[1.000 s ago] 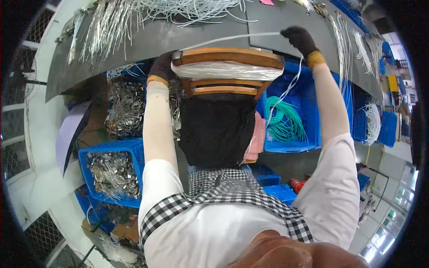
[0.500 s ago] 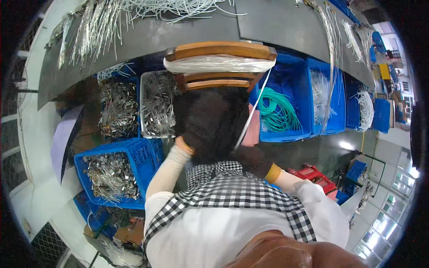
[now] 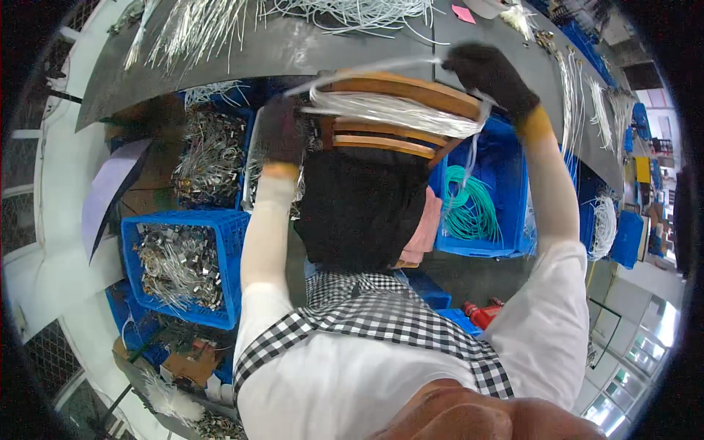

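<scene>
A bundle of thin white cord is wound around the top of a wooden chair back. My right hand, in a dark glove with a yellow cuff, is raised beyond the chair's right end, fingers closed on a loose length of the cord. That length crosses above the backrest toward my left hand. The left hand, gloved alike, is at the chair's left end near the bundle; motion smears its fingers. More cord hangs from the right end. Dark cloth covers the seat below.
A grey table lies beyond the chair, carrying bunches of white wires. Blue crates hold metal-ended wires at left and green tubing at right. Pink cloth hangs beside the seat.
Both hands have risen from beside the seat to the chair back, the right one to the far right. The cord length once slanting down toward my lap now stretches across the backrest.
</scene>
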The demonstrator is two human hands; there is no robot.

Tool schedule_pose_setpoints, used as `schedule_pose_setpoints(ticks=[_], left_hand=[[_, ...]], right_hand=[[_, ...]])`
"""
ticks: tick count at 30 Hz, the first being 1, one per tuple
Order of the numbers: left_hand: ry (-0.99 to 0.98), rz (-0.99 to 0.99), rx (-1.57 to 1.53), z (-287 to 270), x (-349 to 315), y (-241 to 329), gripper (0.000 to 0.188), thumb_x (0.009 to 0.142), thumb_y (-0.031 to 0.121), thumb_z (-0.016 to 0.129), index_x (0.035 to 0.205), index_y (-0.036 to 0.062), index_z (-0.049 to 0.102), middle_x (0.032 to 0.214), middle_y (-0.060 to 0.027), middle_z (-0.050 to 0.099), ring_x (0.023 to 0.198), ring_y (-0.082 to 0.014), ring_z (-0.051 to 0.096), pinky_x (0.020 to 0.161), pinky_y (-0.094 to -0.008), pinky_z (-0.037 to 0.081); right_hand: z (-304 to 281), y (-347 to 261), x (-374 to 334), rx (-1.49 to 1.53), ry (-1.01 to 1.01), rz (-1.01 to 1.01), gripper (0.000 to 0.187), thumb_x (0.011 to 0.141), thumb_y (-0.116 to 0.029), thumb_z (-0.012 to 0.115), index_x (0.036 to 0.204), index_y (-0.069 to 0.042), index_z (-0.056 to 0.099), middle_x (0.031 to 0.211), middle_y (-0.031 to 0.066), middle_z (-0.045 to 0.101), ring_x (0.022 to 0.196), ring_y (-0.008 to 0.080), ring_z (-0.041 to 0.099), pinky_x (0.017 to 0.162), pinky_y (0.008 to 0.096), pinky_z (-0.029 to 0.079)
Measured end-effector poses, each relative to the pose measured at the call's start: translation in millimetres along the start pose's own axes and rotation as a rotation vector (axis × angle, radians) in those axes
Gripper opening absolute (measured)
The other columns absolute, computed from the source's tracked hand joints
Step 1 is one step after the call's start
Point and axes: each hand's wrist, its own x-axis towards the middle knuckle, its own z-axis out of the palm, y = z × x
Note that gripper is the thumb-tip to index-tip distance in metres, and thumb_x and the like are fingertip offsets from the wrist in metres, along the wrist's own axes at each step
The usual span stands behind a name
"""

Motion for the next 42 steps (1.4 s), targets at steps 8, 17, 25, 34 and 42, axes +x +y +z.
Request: schedule_pose_setpoints(ticks=[8, 17, 25, 34, 42], left_hand=[[-0.445, 0.003, -0.423, 36, 69, -11, 0.032, 0.088, 0.009, 0.057, 0.119, 0.0028, 0.060, 0.109, -0.0177, 0.065, 0.102, -0.0261, 0.062, 0.091, -0.0368, 0.047], [-0.126, -0.163, -0.251, 45, -32, 33, 0.042, 0.085, 0.006, 0.058, 0.126, -0.0001, 0.053, 0.123, -0.0209, 0.057, 0.114, -0.0360, 0.054, 0.100, -0.0422, 0.042], [-0.827, 0.917, -0.129, 74, -149, 156, 0.031, 0.079, 0.017, 0.063, 0.107, 0.0027, 0.062, 0.110, -0.0186, 0.060, 0.106, -0.0364, 0.056, 0.099, -0.0498, 0.040], [-0.267, -0.433, -0.480, 2, -87, 65, 0.022, 0.088, 0.018, 0.065, 0.102, 0.0002, 0.066, 0.087, -0.0068, 0.067, 0.081, -0.0184, 0.061, 0.073, -0.0335, 0.049], [0.081, 0.361, 0.115, 23, 36, 55, 0.022, 0.080, 0.008, 0.065, 0.101, 0.0044, 0.068, 0.085, -0.0106, 0.068, 0.077, -0.0216, 0.064, 0.073, -0.0331, 0.050]], right_hand=[[-45, 133, 4, -0.461, 0.200, 0.189, 0.024, 0.088, -0.028, 0.058, 0.093, -0.006, 0.069, 0.079, 0.0104, 0.065, 0.066, 0.0177, 0.061, 0.061, 0.0327, 0.051], [173, 153, -302, -0.498, 0.127, 0.617, 0.026, 0.082, -0.015, 0.053, 0.104, -0.011, 0.066, 0.101, 0.0146, 0.067, 0.085, 0.0314, 0.064, 0.076, 0.0432, 0.051], [252, 8, -261, -0.089, -0.154, 0.022, 0.026, 0.090, -0.021, 0.057, 0.108, -0.003, 0.061, 0.105, 0.0147, 0.062, 0.099, 0.0282, 0.061, 0.084, 0.0371, 0.049], [4, 13, -122, 0.080, -0.228, 0.289, 0.027, 0.085, -0.016, 0.058, 0.108, -0.003, 0.064, 0.103, 0.0139, 0.065, 0.091, 0.0272, 0.063, 0.084, 0.0385, 0.051], [-16, 47, 66, -0.146, 0.198, -0.075, 0.021, 0.092, -0.023, 0.056, 0.100, -0.008, 0.067, 0.068, 0.0036, 0.057, 0.057, 0.0122, 0.051, 0.053, 0.0272, 0.044]])
